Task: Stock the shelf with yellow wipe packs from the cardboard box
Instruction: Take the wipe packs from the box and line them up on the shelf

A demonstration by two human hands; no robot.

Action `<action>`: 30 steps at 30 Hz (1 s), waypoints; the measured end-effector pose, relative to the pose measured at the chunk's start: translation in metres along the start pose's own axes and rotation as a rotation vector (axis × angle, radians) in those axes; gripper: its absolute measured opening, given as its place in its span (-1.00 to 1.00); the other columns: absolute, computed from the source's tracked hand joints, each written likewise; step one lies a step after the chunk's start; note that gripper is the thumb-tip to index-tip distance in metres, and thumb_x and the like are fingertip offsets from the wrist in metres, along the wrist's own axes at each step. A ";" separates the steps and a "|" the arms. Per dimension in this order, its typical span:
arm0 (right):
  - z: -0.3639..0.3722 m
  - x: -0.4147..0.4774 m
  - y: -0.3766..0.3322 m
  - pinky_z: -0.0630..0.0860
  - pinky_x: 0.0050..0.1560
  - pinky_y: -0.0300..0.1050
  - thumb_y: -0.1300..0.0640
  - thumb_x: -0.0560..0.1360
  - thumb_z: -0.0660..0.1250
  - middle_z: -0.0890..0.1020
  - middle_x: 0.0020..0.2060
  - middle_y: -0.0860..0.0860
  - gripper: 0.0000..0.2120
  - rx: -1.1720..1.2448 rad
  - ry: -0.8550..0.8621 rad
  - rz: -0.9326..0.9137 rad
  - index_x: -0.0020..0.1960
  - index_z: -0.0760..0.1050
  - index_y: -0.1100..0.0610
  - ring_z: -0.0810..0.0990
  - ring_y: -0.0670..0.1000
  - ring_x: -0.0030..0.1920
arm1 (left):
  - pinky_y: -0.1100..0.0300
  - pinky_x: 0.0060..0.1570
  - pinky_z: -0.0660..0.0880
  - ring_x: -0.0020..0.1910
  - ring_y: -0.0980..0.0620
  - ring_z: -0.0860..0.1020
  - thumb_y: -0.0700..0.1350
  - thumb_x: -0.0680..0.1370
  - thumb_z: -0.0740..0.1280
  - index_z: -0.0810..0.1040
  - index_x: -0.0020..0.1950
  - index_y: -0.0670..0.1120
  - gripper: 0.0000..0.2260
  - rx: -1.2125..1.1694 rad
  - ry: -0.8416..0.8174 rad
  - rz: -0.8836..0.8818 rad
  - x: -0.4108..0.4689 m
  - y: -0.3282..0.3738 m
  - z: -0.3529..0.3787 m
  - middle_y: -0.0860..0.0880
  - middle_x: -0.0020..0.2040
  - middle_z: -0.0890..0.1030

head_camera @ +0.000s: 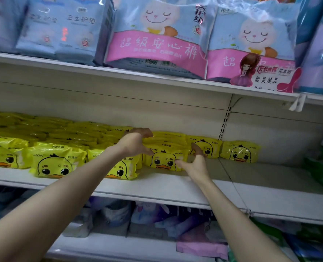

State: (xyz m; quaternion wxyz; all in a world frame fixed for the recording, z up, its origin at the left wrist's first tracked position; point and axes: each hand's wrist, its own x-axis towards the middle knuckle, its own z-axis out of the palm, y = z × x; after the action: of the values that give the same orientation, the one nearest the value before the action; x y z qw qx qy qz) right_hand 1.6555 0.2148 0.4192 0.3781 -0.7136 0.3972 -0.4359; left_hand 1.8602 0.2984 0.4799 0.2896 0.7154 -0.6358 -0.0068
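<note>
Left hand (pixel 136 143) gripped a stack of yellow duck wipe packs (pixel 164 159) on the shelf (pixel 157 188); right hand (pixel 194 164), fingers spread, touched its four o'clock side.

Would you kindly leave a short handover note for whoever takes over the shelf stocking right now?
Left hand: grips the stack of yellow wipe packs at its left and top.
Right hand: open, at the stack's right side.
Done: the middle shelf holds rows of packs leftward; the rightmost pack stands further right.
Left: the shelf is bare on the right; the cardboard box is out of view.
</note>
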 end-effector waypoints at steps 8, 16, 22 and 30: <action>0.021 -0.051 -0.035 0.36 0.13 -0.16 0.09 0.42 0.47 0.44 0.29 0.02 -0.39 0.018 -0.009 -0.036 0.39 0.31 0.13 0.41 -0.04 0.19 | 0.28 0.04 0.39 0.12 0.10 0.49 -0.03 0.31 0.56 0.50 0.27 -0.10 -0.43 -0.175 0.074 0.075 -0.065 -0.003 -0.025 -0.01 0.19 0.57; 0.068 -0.116 -0.053 0.43 -0.01 -0.30 0.10 0.44 0.45 0.55 0.13 0.00 -0.51 0.077 -0.021 -0.038 0.31 0.40 0.12 0.54 -0.04 0.07 | 0.29 -0.01 0.44 0.07 0.07 0.55 -0.09 0.30 0.58 0.52 0.19 -0.08 -0.49 -0.434 0.074 -0.012 -0.148 -0.037 -0.035 -0.03 0.08 0.61; 0.112 -0.178 -0.053 0.48 -0.10 -0.44 0.16 0.46 0.42 0.58 0.03 0.02 -0.61 0.132 -0.051 0.016 0.25 0.44 0.16 0.56 -0.11 -0.03 | 0.49 -0.11 0.45 0.02 0.12 0.57 -0.10 0.31 0.56 0.53 0.18 -0.10 -0.52 -0.598 0.043 -0.088 -0.224 -0.074 -0.028 -0.02 0.02 0.62; 0.185 -0.267 -0.007 0.47 -0.13 -0.43 0.12 0.47 0.41 0.59 -0.06 -0.09 -0.65 0.123 -0.177 0.194 0.22 0.45 0.11 0.56 -0.13 -0.03 | 0.29 -0.04 0.49 -0.04 0.12 0.57 -0.03 0.25 0.60 0.54 0.11 -0.06 -0.50 -0.708 -0.050 -0.313 -0.322 -0.144 0.020 0.00 -0.01 0.62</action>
State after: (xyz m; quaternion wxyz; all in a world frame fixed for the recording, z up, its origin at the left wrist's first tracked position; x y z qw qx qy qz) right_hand 1.7459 0.4926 0.2774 0.4949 -0.6831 0.4019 -0.3563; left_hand 1.9210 0.5881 0.2868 0.4984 0.6592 -0.4840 -0.2876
